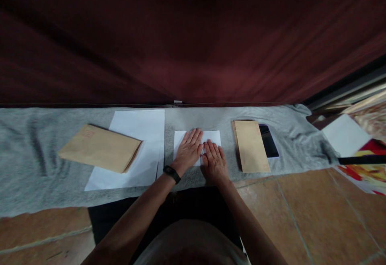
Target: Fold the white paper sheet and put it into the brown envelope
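A small white sheet of paper, which looks folded, lies on the grey cloth straight ahead of me. My left hand rests flat on it with the fingers stretched out, a black wristband on that wrist. Beside it, my right hand also presses flat on the paper, fingers extended and nearly touching the left hand. To the left lie larger white sheets, with a stack of brown envelopes partly over them. Another stack of brown envelopes sits to the right of my hands.
A dark phone lies partly beside the right-hand envelopes. The grey cloth covers a narrow surface. Behind it hangs a dark red curtain. At the far right are a white card and a colourful printed sheet.
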The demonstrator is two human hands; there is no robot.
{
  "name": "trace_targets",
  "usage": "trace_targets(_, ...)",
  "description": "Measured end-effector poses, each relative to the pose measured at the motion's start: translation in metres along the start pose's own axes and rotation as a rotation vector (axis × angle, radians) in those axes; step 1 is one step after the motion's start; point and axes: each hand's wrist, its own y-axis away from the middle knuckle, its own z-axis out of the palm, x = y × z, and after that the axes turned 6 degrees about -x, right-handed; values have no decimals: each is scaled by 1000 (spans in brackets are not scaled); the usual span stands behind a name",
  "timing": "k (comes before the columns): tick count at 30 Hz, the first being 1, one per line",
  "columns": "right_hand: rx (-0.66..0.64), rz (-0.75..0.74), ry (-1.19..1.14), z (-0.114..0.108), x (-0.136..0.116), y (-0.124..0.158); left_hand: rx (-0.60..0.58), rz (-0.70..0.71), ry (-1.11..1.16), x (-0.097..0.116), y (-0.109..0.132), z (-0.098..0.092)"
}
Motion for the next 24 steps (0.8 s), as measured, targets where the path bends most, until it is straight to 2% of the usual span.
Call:
trace_targets(8, 5, 4, 4, -1, -1, 0, 5, -1, -27, 3, 42, -2)
trace_targets(17, 56, 112, 24, 5, 4, 9, 109, -199, 9, -8, 64, 3)
trace_targets(24, 79, 178, 66, 7, 15, 18, 158, -272, 45, -2, 82, 3)
